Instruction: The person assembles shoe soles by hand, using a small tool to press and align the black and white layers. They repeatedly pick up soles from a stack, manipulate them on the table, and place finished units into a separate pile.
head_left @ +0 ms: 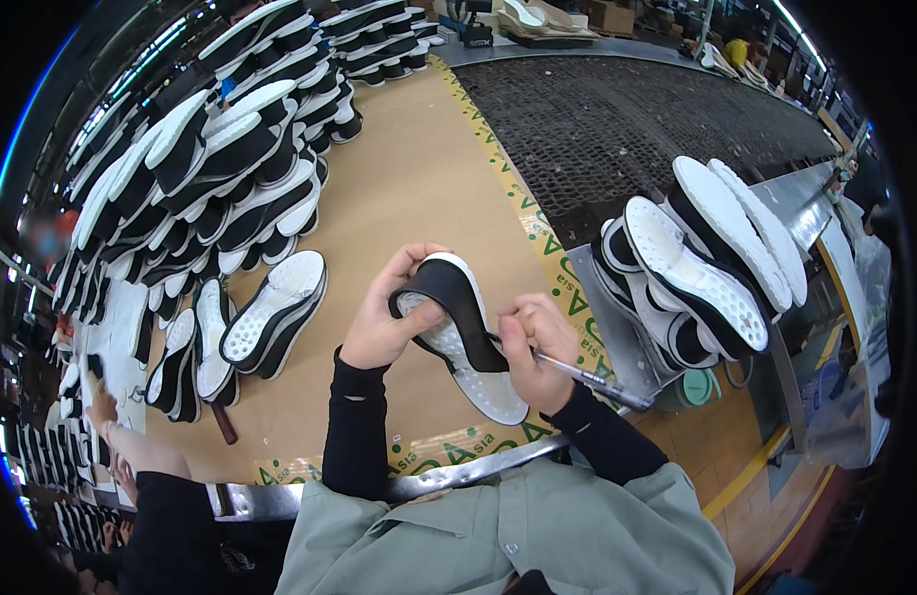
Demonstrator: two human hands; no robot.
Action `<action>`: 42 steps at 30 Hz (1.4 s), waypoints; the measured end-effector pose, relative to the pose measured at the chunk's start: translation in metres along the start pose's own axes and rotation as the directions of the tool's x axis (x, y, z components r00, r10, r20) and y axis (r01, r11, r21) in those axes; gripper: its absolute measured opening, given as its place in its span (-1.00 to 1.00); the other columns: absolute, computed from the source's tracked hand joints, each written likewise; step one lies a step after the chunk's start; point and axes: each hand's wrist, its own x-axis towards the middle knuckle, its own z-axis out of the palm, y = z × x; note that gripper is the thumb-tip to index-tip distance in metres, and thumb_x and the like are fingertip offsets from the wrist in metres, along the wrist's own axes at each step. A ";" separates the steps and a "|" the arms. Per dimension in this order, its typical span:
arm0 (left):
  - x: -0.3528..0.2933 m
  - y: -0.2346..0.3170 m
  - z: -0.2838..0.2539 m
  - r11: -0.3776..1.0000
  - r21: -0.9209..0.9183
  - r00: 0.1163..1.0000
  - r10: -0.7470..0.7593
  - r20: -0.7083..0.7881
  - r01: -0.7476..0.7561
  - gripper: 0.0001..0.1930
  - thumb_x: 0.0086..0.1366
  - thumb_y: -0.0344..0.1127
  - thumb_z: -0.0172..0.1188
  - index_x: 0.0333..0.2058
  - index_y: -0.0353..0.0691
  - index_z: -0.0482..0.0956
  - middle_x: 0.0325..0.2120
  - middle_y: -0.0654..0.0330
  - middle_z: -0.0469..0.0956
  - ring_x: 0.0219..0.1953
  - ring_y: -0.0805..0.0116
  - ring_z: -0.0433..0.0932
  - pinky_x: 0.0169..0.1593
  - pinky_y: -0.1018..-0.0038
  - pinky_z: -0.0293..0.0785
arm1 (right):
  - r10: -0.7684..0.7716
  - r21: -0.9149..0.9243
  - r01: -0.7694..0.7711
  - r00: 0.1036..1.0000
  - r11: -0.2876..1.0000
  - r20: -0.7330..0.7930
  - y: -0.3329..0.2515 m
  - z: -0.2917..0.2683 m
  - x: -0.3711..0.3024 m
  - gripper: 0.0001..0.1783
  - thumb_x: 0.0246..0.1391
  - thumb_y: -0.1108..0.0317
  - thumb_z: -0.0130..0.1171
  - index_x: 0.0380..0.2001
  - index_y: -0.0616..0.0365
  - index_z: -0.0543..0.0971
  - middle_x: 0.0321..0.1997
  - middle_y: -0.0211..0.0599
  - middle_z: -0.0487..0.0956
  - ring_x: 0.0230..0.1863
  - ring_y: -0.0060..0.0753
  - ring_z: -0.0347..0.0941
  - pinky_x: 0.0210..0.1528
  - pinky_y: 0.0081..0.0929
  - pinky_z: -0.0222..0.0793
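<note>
1. Workshop floor; desk [409, 183] is covered in brown sheet with printed yellow tape along its edges. Dark mesh bed [637, 129] beyond its right side.
2. Far left: co-worker's arm [166, 456] reaches in from the lower edge.
3. Left on the desk: big stack of black-and-white soles [215, 164]. Nearer, a few loose soles [275, 312], with a dark brown handle [224, 424] poking out beside them.
4. Centre: left hand [379, 312] has a closed grip on the held sole [470, 322], thumb on the white inner face, fingers around the outside. Sole is up in front of the chest, over the near part of the desk, black side wall turned to view.
5. Right of it: right hand [543, 352] closed in a pen grip on a slim pen-like tool [595, 380], tip end at the sole's black edge.
6. Right: second pile of soles [691, 263], green-lidded cup [696, 387] below.
7. Progress, my read: one sole mid-work, at its edge. Many more around; can't tell which pile is done and which waits.
8. Unclear: tool tip and contact are too small to confirm, no mark readable on the sole. Left fingertips hidden behind it. Left stack cut off at top, rim blurred.
</note>
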 end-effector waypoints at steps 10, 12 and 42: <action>0.000 -0.003 -0.004 1.000 -0.010 1.000 -0.008 0.006 0.008 -0.13 -0.02 0.19 0.43 0.08 -0.37 0.33 -0.10 0.21 0.47 -0.02 0.45 0.47 0.08 0.53 0.35 | -0.105 0.050 0.104 0.994 0.993 0.015 0.007 0.002 -0.001 -0.77 0.03 0.56 0.23 -0.63 0.24 0.42 -0.63 -0.27 0.44 -0.46 -0.19 0.47 -0.31 -0.33 0.41; 0.002 -0.006 -0.005 0.999 -0.043 0.999 0.034 0.024 -0.033 -0.29 0.07 -0.01 0.41 0.07 -0.32 0.36 -0.18 0.26 0.47 -0.08 0.50 0.45 0.04 0.55 0.33 | -0.061 0.021 0.060 0.996 0.998 0.071 0.009 -0.006 -0.010 -0.76 0.02 0.56 0.23 -0.64 0.23 0.42 -0.62 -0.27 0.45 -0.44 -0.20 0.48 -0.32 -0.34 0.39; 0.008 -0.033 -0.025 0.988 -0.156 0.999 -0.007 -0.031 0.002 -0.40 0.22 -0.16 0.32 0.14 -0.34 0.35 -0.07 0.23 0.46 -0.01 0.47 0.43 0.11 0.52 0.32 | 0.249 -0.188 -0.209 0.942 0.960 0.224 -0.006 -0.062 -0.034 -0.75 0.02 0.45 0.28 -0.63 0.24 0.46 -0.62 -0.26 0.46 -0.51 -0.29 0.44 -0.44 -0.46 0.26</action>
